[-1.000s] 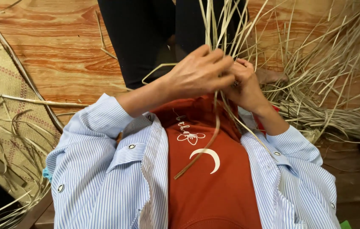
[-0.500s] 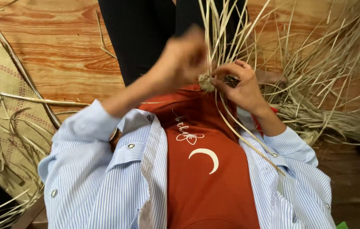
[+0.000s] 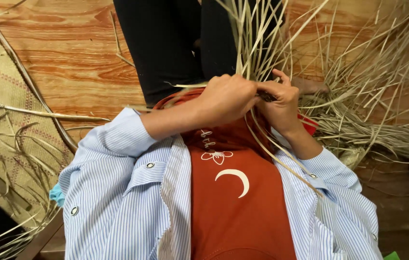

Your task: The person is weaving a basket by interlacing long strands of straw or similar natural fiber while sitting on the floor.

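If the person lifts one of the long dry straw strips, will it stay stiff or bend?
The straw strips look thin and flat, so probably very light. They stand up from the hands yet curve at the ends, so likely springy, not floppy. Those on the wooden floor lie bent; a sharp fold may crack them.

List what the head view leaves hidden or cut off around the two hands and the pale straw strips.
- Where the pale straw strips meet: covered by the left hand and right hand, so each grip is unclear.
- Strip tips: cut off by the top edge.
- Dark bit between the fingers: too small to identify.
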